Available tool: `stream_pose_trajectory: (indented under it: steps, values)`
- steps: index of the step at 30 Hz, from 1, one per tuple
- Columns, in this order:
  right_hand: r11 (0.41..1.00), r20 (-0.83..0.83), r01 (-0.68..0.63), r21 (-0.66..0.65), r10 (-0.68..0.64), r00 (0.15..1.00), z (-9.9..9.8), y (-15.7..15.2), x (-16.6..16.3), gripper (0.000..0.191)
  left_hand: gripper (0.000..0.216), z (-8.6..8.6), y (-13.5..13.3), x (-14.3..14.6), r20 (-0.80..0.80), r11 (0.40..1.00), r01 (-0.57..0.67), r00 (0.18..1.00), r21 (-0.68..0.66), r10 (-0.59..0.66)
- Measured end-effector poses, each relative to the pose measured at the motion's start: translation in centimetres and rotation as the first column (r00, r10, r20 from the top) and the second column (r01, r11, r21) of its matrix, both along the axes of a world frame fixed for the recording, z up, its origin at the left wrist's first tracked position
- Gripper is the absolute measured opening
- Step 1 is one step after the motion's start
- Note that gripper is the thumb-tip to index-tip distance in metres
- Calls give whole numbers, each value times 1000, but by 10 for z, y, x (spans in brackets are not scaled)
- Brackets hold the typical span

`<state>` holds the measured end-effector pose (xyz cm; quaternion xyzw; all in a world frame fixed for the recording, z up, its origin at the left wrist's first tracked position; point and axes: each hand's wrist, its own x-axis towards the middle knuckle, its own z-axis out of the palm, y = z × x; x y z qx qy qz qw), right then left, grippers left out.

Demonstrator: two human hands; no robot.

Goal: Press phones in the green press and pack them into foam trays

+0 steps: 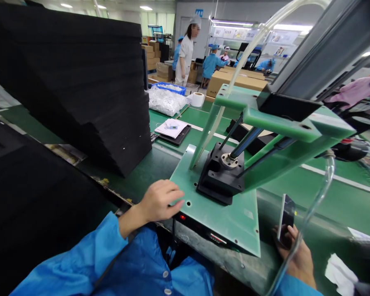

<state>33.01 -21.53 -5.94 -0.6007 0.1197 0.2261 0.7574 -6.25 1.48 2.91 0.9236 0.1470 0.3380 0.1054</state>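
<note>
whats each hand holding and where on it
The right hand holds a thin flat dark glossy panel upright by its lower end. The left hand holds nothing; it rests on the pale green base plate.

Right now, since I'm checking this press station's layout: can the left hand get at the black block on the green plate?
Probably yes. The left hand rests on the green plate, and the bare stretch between it and the black block holds nothing. Only the rod above covers the block's top.

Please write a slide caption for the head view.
Worker's left hand on green plate; right hand holds thin dark panel.
</note>
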Motion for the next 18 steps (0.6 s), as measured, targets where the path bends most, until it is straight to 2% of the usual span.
stream_pose_trajectory:
  steps: [2,3,5,8,12,15,18]
  values:
    - [1000,-4,-12,28,12,1000,-3,-2,3,23,34,2,-4,25,-246,988,96,967,119,-64]
    - [999,-9,-14,40,15,1000,-5,-2,5,23,47,0,-4,36,-343,983,121,937,136,-67]
    - [998,-24,-23,55,24,999,-9,-4,9,26,65,-7,-2,53,-437,983,134,897,124,-67]
    - [996,-20,-39,79,41,999,-13,-4,13,33,66,-14,5,65,-442,985,168,887,42,-132]
    - [987,14,-105,125,104,994,-13,0,11,41,64,-18,10,66,-428,980,196,884,-19,-185]
    - [978,40,-119,170,114,993,-10,4,7,42,58,-24,12,65,-392,985,173,906,-8,-162]
    - [972,53,-91,218,81,995,-6,6,5,42,54,-34,15,64,-343,982,175,929,66,-142]
